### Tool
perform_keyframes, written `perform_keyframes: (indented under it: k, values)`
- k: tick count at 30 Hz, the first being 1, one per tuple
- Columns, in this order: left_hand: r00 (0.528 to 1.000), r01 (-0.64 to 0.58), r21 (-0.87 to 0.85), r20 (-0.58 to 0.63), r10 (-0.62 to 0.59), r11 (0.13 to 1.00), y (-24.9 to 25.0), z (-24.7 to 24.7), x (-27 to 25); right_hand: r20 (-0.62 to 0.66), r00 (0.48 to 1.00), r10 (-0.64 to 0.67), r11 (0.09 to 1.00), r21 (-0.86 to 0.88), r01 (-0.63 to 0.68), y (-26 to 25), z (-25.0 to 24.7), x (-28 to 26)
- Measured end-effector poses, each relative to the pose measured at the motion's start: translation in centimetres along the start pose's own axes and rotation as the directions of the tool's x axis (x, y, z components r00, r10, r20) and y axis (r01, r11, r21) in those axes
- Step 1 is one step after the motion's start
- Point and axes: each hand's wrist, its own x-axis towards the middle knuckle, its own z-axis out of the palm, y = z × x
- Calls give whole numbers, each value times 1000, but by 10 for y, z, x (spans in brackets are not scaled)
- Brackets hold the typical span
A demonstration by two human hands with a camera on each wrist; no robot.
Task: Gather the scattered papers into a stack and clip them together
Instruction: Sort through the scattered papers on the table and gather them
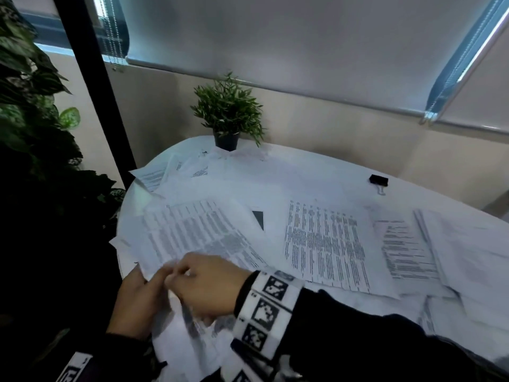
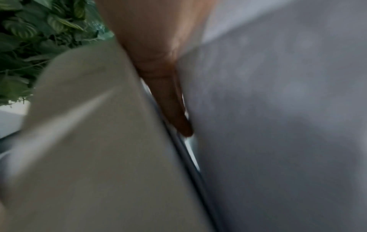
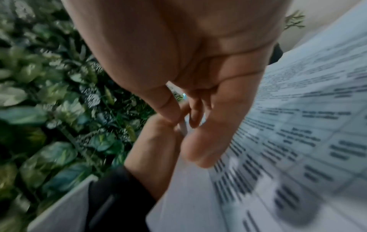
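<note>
Printed papers lie scattered over a round white table (image 1: pixel 303 166). At the near left edge my left hand (image 1: pixel 150 282) grips a small sheaf of papers (image 1: pixel 192 232) from below and the left. My right hand (image 1: pixel 180 271) pinches the same sheaf's near edge (image 3: pixel 183 128) between thumb and fingers, right beside the left hand (image 3: pixel 157 147). In the blurred left wrist view one finger (image 2: pixel 170 102) lies between sheets. More sheets lie flat at the centre (image 1: pixel 325 244), the right (image 1: pixel 405 244) and the far left (image 1: pixel 154 175). A black binder clip (image 1: pixel 378 180) sits alone at the far right.
A small potted plant (image 1: pixel 227 117) stands at the table's far edge on some sheets. Large leafy plants (image 1: pixel 33 133) and a black post (image 1: pixel 93 78) crowd the left side. A wall and window blinds rise behind the table.
</note>
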Motion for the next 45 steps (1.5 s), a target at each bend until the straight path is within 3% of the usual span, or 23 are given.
perform_keyframes:
  k: [2,4,6,7,8,10,11,13,16,18,23,25,26,28,29,31,34,37,41,43,44,45]
  values:
    - [1000,-19,12,-21,19,1000,5,4,-4,-167,986,1,996,-90,-16,18,-18,-1]
    - [998,-56,74,-31,59,996,12,9,-9,-356,934,11,978,-192,-84,42,-42,-5]
    - [990,-137,97,35,134,986,32,16,-17,-459,886,61,979,-144,-142,66,-65,-13]
    - [986,-167,115,38,164,979,42,20,-18,-444,891,99,990,-47,-134,77,-74,-17]
    - [981,-195,107,34,192,975,52,22,-18,-394,910,133,989,106,-99,86,-80,-21]
    - [962,-270,43,44,268,962,66,30,-15,-303,944,132,902,431,13,100,-90,-30]
    - [951,-305,0,45,305,952,69,33,-11,-315,944,97,865,496,76,104,-93,-35]
    - [932,-362,-14,16,362,932,73,42,-5,-445,895,-17,850,465,248,105,-95,-48]
    - [901,-434,10,10,433,901,76,54,0,-670,736,-99,796,390,463,102,-100,-65]
    - [892,-452,32,20,451,892,74,59,-1,-678,726,-116,768,403,499,106,-100,-74]
    - [947,-312,188,142,289,931,45,60,-11,-490,872,-16,813,501,296,133,-76,-79]
    - [956,-291,205,89,278,935,39,61,-10,-465,881,92,853,493,171,142,-84,-75]
    - [957,-290,195,53,285,937,38,60,-7,-511,837,195,893,445,63,147,-95,-75]
    - [961,-273,164,-1,277,948,38,52,-2,-619,668,413,911,262,-320,161,-121,-79]
    - [967,-246,165,-17,252,955,37,47,0,-631,593,500,833,162,-530,169,-131,-82]
    - [977,-195,204,-50,209,959,36,38,1,-561,536,631,667,39,-744,181,-139,-88]
    - [978,-165,263,-83,193,951,36,34,-9,-509,545,666,671,88,-736,188,-141,-81]
    - [986,-154,353,1,164,923,26,23,-16,-544,549,634,705,117,-699,191,-145,-85]
    - [998,61,225,-39,-54,972,18,8,-23,-623,553,554,703,-7,-711,197,-161,-113]
    - [989,149,158,-14,-148,976,22,7,-29,-724,541,428,763,-31,-645,202,-176,-133]
    - [986,168,135,2,-170,976,23,10,-32,-789,517,332,824,-25,-567,202,-184,-142]
    - [983,180,105,9,-182,978,26,13,-36,-857,460,233,894,3,-448,199,-190,-150]
